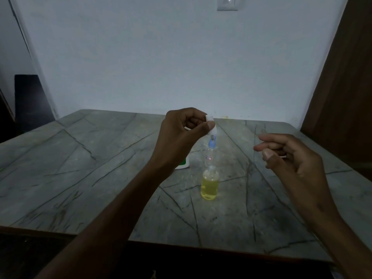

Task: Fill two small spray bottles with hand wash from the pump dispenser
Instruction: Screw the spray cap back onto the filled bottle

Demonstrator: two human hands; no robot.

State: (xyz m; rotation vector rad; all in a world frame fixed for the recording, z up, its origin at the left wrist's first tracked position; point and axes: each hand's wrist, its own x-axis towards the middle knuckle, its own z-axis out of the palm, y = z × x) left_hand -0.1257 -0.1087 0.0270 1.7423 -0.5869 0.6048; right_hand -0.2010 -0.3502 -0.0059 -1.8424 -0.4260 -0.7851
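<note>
the left hand is raised over the grey veined table, thumb and curled fingers pinching a small white spray cap at its upper end. the cap hangs down from the pinch, its lower part pale and blurred, long axis close to vertical with a slight lean to the right; whether a tube trails from it cannot be made out.

straight below the pinch stands a small clear spray bottle, upright on the table, its long axis vertical and its open neck pointing up toward the cap. its lower body is filled with yellow liquid; the shoulder and neck look clear. just behind it, between it and the cap, a second slim clear bottle stands upright with a blue top and a small red-bordered label; its contents cannot be told.

left of and below the pinch, mostly hidden by the left wrist, the white base of the pump dispenser shows a patch of green.

the right hand hovers well to the right of the pinch, fingers loosely curled, holding nothing visible.
</note>
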